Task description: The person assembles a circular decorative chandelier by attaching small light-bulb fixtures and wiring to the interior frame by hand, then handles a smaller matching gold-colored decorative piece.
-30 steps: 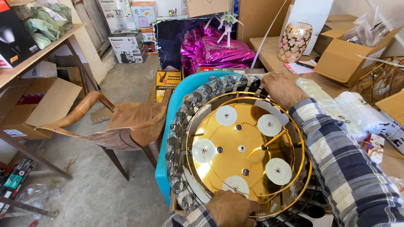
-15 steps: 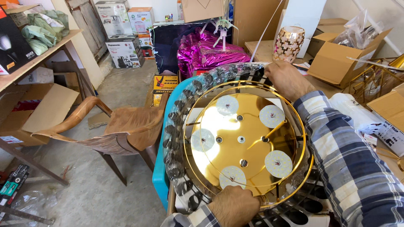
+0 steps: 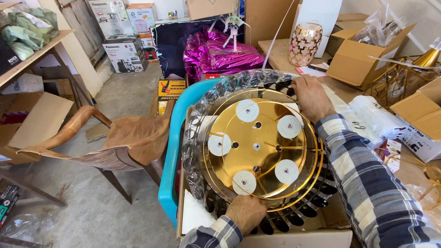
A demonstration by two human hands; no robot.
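Hands gripped the round gold ceiling light (image 3: 257, 147) at opposite edges: your left hand (image 3: 245, 212) clamped the near rim, your right hand (image 3: 312, 95) closed over the far rim by the smoky crystal ring (image 3: 197, 133). It sat half out of its cardboard box (image 3: 294, 239), leaning toward the turquoise chair (image 3: 177, 138). Judging by that tilt, a slip could have dropped it against the chair, and pressing the thin gold hoops might have bent them or knocked crystals loose.
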